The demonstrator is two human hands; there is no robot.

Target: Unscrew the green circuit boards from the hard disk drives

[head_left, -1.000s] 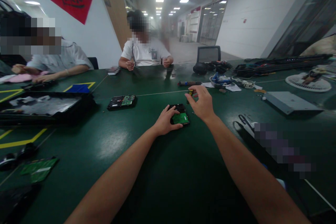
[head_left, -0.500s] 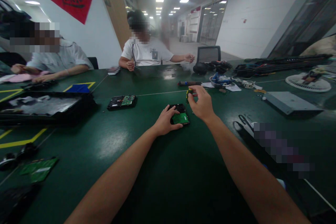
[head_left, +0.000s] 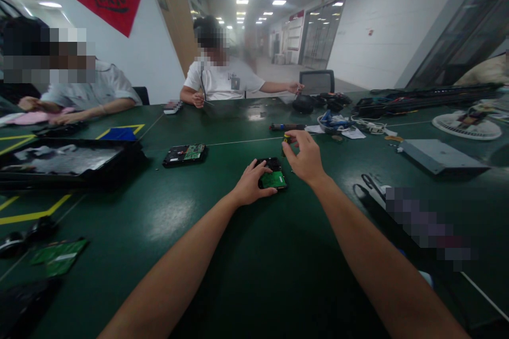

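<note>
Green table (head_left: pixel 246 254), wide and glossy, underlay everything; all places below reckoned from the hard drive (head_left: pixel 272 174) lying board-up at its middle

Left of the drive, well apart: long black tray (head_left: pixel 67 161) holding crumpled grey sheeting. Between tray and drive: second drive (head_left: pixel 185 154), also board-up. Right of the drive, well apart: flat grey box (head_left: pixel 439 154). Beyond the drive, near: dark pen-like tool (head_left: pixel 287 126). Far beyond, across the table: two seated people, one reaching toward a dark bundle (head_left: pixel 304 103)

Left hand (head_left: pixel 250 184) lay pressed flat on the drive's near left edge, fingers spread over its green circuit board (head_left: pixel 273 179). Right hand (head_left: pixel 305 158) hovered just right of the drive, thumb and forefinger pinched on a small yellow-and-black screwdriver (head_left: pixel 287 140), held upright above the drive's far corner

Likely trouble: tip slipping off a tiny screw and scoring the board, given the loose fingertip grip; drive skating on the slick surface should the left palm ease off; loosened screws lost against the dark top
</note>
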